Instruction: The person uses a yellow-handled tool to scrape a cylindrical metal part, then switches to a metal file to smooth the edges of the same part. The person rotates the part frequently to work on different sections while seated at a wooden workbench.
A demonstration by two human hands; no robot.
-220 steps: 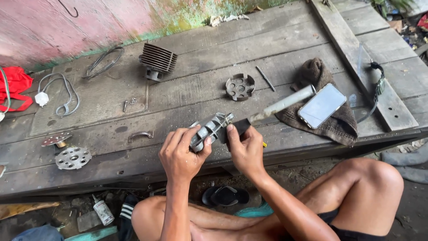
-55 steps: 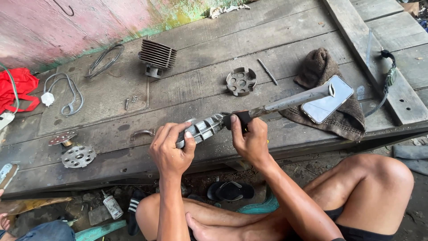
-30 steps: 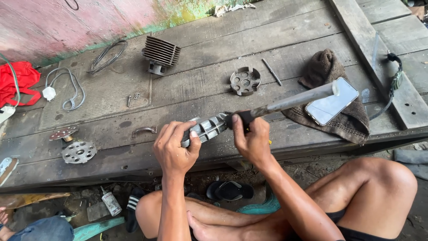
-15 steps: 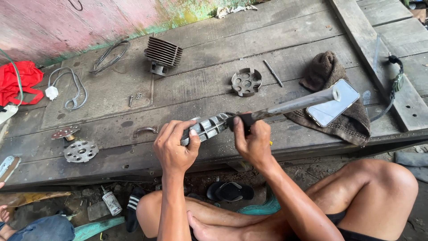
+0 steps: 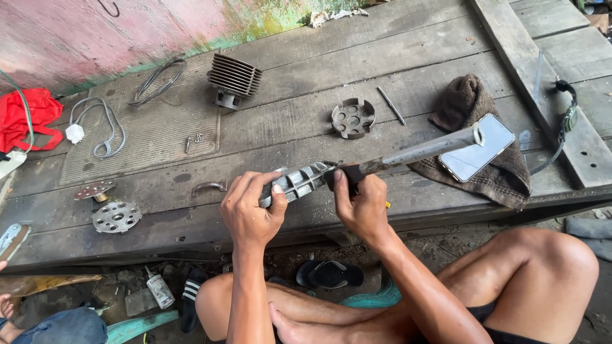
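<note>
**A:** Where was the part, and which way did it lie from each hand?

**B:** The ribbed grey metal casting sat at the near edge of the wooden workbench, its long axis running left to right and rising slightly toward the right. The left hand was wrapped around its left end, fingers curled and pressed together over it. The right hand was closed round the dark grip of a long metal tube tool, whose working end met the casting's right end. The tube carried on along nearly the same line, up and right, away from the person.

**A:** Which hand was nearer the joint?

**B:** The right one, just beside it. The left was further along the casting.

**A:** And the surface and room around them?

**B:** Weathered planks. The tube's far end hung over a smartphone lying on a brown cloth. A round perforated hub and a thin rod lay beyond, and a finned engine cylinder well apart, farther back.
</note>
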